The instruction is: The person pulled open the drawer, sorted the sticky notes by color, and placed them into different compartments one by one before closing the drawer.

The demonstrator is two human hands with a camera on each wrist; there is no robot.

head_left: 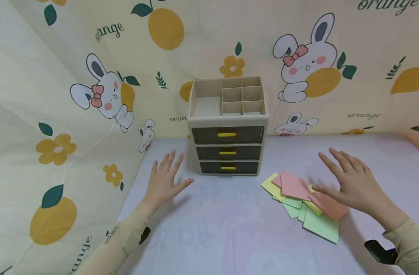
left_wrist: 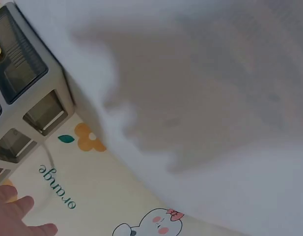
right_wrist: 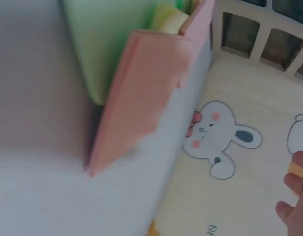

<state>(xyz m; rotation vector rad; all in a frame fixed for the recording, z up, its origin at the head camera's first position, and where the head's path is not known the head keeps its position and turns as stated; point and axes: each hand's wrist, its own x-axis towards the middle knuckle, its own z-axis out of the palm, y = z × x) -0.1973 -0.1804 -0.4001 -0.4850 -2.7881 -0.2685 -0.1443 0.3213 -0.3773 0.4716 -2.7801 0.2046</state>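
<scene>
My left hand [head_left: 165,181] is held over the table's left side, fingers spread, with nothing in it. In the left wrist view its fingertips [left_wrist: 23,206] show at the lower left corner. On the other side, my right hand [head_left: 355,183] is spread above the right end of a pile of sticky note pads. The pile has pink pads [head_left: 293,185], green pads [head_left: 321,225] and yellow pads [head_left: 272,187], overlapping at angles. A pink pad [right_wrist: 141,93] lies over a green one in the right wrist view. A small pale-yellow piece [head_left: 311,188] shows beside the right thumb.
A desktop organizer [head_left: 228,121] stands at the back middle, against the patterned cloth backdrop [head_left: 202,30]. Its top has open compartments [head_left: 206,105]; below are three dark drawers [head_left: 245,135] with yellow handles, all closed. White cloth covers the table [head_left: 209,229].
</scene>
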